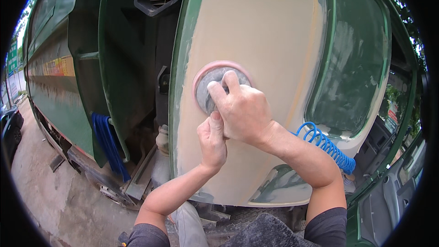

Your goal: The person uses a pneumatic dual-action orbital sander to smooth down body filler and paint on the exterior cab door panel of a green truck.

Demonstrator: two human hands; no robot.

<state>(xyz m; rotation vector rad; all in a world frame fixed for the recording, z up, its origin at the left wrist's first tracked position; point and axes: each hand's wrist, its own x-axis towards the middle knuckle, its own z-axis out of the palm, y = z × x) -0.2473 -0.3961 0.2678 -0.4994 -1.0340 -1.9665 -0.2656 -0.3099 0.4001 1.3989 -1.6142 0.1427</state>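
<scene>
A round air sander [206,92] with a grey body and a pink rim rests its disc against the tan, filler-coated panel [256,23] of a green truck cab. My right hand [244,110] is closed over the sander's top, index finger and thumb bent across it. Just below, my left hand [213,142] is closed at the sander's lower end, thumb pointing up and touching the right hand. What its fingers wrap round is mostly hidden. A blue coiled hose [327,146] shows behind my right forearm; where it joins the tool is covered.
Right of the panel lies a recessed green window-shaped section [350,64], then an open cab door [384,192]. At left stands the truck's green body [59,105], with a blue cloth-like bundle [107,142] hanging from a rail. A dark car [11,126] is at far left.
</scene>
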